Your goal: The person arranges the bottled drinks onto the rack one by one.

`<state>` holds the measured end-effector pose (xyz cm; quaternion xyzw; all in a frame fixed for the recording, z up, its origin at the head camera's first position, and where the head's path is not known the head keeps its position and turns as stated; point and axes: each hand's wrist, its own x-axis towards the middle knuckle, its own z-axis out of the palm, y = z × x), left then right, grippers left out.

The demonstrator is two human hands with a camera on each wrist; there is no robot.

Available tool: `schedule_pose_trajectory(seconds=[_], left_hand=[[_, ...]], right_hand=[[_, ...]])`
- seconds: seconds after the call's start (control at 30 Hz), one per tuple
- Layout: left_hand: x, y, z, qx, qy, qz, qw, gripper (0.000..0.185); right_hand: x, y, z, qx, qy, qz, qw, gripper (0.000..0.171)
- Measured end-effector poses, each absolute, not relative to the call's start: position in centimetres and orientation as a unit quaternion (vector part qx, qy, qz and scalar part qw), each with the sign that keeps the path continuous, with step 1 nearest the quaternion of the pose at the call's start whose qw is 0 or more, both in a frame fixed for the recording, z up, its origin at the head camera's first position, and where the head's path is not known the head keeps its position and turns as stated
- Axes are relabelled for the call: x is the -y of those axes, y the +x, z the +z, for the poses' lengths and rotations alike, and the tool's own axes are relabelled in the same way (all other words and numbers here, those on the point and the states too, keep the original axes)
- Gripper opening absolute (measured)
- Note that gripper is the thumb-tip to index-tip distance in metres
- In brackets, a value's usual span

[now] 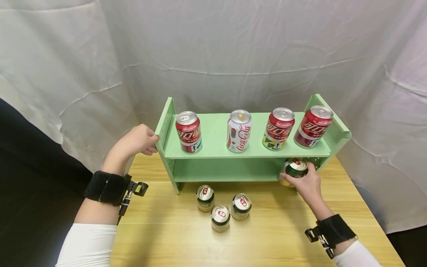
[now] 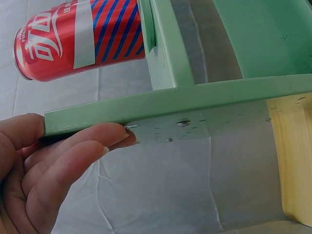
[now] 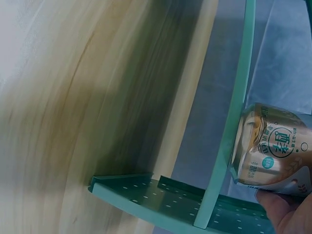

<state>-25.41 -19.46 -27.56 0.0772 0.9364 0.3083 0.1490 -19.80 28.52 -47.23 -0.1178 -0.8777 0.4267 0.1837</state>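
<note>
Left hand: the left hand (image 1: 136, 142) grips the left side panel of the green shelf (image 1: 247, 168), fingers curled over its edge at 9 o'clock of the shelf.
Right hand: the right hand (image 1: 305, 183) wraps around a gold can (image 1: 295, 168), fingers curled on its side.
Gold can: sits at the right end of the lower shelf opening, at 4 o'clock of the shelf, just under the top board.
Top board: four cans stand in a row: a red can (image 1: 189, 132), a white can (image 1: 239, 130), and two more red cans to the right.
Table: three gold-topped cans (image 1: 221, 217) cluster on the wooden table (image 1: 350, 207) at 6 o'clock of the shelf, well apart from both hands.
Backdrop: a white cloth hangs behind.
</note>
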Motion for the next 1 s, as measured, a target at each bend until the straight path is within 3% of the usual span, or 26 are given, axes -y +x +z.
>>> schedule_pose_trajectory(seconds=[0.63, 1.0], left_hand=[[19.5, -25.4, -27.9, -0.933, 0.061, 0.321, 0.152, 0.03], [19.4, -25.6, -27.7, -0.937, 0.066, 0.305, 0.155, 0.03]], right_hand=[[-29.5, -21.9, -47.0, 0.872, -0.123, 0.445, 0.16, 0.097], [-30.2, -23.6, -47.0, 0.868, -0.133, 0.455, 0.149, 0.095]])
